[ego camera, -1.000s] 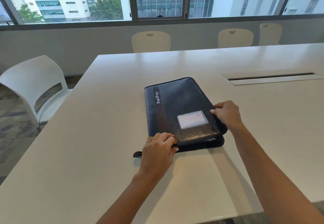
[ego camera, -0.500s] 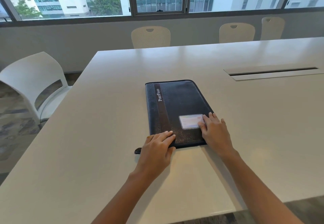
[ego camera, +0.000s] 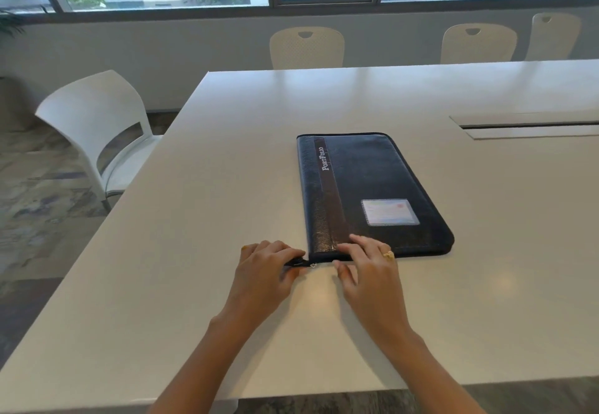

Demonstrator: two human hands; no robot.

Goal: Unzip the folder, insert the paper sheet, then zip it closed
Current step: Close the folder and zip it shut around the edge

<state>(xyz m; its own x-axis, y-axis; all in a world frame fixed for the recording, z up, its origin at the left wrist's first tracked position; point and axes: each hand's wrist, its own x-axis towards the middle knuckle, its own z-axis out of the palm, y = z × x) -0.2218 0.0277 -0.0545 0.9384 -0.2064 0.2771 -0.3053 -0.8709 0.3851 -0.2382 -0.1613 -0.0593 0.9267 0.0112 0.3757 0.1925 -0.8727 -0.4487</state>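
A dark blue zip folder (ego camera: 369,186) lies flat and closed on the white table (ego camera: 227,170), with a "PortFolio" strip and a clear card window on its cover. My left hand (ego camera: 267,269) pinches the black zipper tab (ego camera: 296,264) that sticks out at the folder's near left corner. My right hand (ego camera: 368,264) rests on the near edge of the folder just right of that corner, fingers on the cover and thumb at the zipper line. A gold ring shows on it. No paper sheet is in view.
A cable slot (ego camera: 531,126) is set into the table at the right. A white chair (ego camera: 97,131) stands at the left side. Three cream chairs (ego camera: 306,47) line the far edge below the windows.
The cover went from slightly raised to flat. My right hand left the folder's right side and moved to its near left corner. My left hand shifted left onto the zipper tab.
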